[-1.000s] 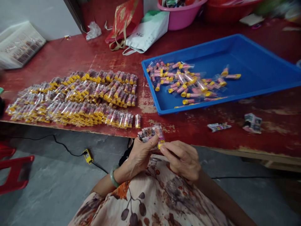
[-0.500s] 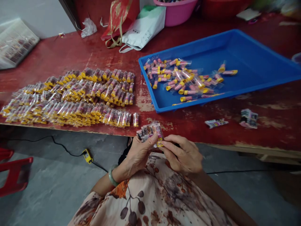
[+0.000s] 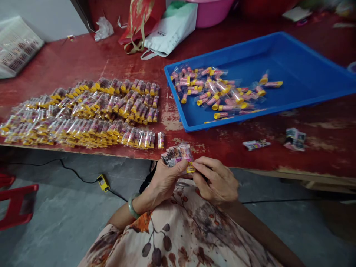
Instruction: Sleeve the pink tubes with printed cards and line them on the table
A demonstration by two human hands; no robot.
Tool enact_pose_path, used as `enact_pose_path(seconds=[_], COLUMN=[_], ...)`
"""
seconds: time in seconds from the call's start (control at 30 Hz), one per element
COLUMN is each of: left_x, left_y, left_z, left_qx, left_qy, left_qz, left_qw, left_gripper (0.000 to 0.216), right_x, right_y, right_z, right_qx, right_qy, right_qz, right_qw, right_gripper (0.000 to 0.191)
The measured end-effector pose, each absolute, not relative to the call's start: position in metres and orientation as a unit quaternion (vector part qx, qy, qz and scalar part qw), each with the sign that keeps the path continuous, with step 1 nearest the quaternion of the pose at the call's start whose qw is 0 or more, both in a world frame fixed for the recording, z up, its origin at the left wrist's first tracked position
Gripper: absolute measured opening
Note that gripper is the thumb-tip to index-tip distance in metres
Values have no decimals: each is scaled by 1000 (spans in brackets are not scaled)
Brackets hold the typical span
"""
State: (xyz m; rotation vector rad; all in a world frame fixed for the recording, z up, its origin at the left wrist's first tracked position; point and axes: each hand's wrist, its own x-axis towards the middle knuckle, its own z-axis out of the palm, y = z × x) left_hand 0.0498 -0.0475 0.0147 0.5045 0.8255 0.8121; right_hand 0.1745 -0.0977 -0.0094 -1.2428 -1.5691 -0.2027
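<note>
nearest is the patterned clothing (image 3: 178, 230) in the lap, then a pale green bangle (image 3: 132, 207) on the left wrist. left hand (image 3: 164, 181) is gripping a little fan of printed packets (image 3: 176, 152), thumb on top, just off the table edge. right hand (image 3: 215, 180) has its fingertips right at the yellow end (image 3: 190, 167) of that bundle, can't really tell if they're pinching it or only touching.

on the worn red table (image 3: 219, 154) one wrapped tube (image 3: 161, 140) stands apart by the big pile of wrapped tubes (image 3: 97, 115) to the left. over to the right, a flat packet (image 3: 256, 144) and a crumpled packet (image 3: 295, 139) lie in front of a blue tray (image 3: 308, 74), which has loose pink-and-yellow tubes (image 3: 213, 99) mostly at its left end. way back: white bag (image 3: 174, 31), pink basin (image 3: 214, 15).
</note>
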Motion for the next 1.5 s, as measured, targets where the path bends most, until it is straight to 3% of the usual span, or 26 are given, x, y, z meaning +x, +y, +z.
enact_pose_path(seconds=[0.27,0.73,1.5], left_x=[50,50,50], left_y=[-48,-51,-51], left_z=[17,13,12], left_qx=[226,233,243], left_qy=[409,409,406], left_qz=[364,374,362], left_qw=[806,799,804], left_gripper=[37,31,30], right_x=[174,174,174], right_y=[-99,-101,-98], right_z=[-14,-16,-24], right_qx=[-520,-520,-506], right_qy=[-659,-681,-675], right_qz=[-118,-162,-178], right_qw=[531,489,506], right_gripper=[26,20,17])
